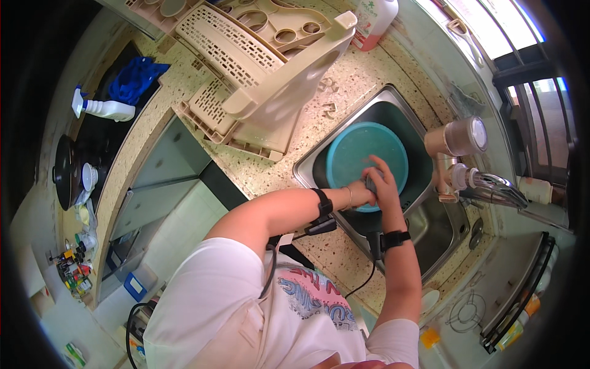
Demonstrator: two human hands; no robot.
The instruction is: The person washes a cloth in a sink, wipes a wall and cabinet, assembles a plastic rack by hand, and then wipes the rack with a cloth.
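Observation:
Both hands meet over a round turquoise basin (344, 147) that stands in the left bowl of the steel sink (388, 95). My left hand (361, 194) is closed, its fingers partly hidden by the other hand. Against it, my right hand (387, 183) curls round a small grey thing (372, 180), perhaps a scrubber or a cloth. A blur covers its fingertips, and the kind of the grey thing cannot be made out. Water seems to lie in the basin, below the hands. Each wrist wears a black strap.
Beige plastic rack parts (264, 104) lie on the speckled counter left of the sink. A faucet (491, 184) stands at the right, beside the second sink bowl (436, 227). Behind are a detergent bottle (375, 24); far left, a spray bottle (110, 111), blue cloth (135, 80) and pan (64, 166).

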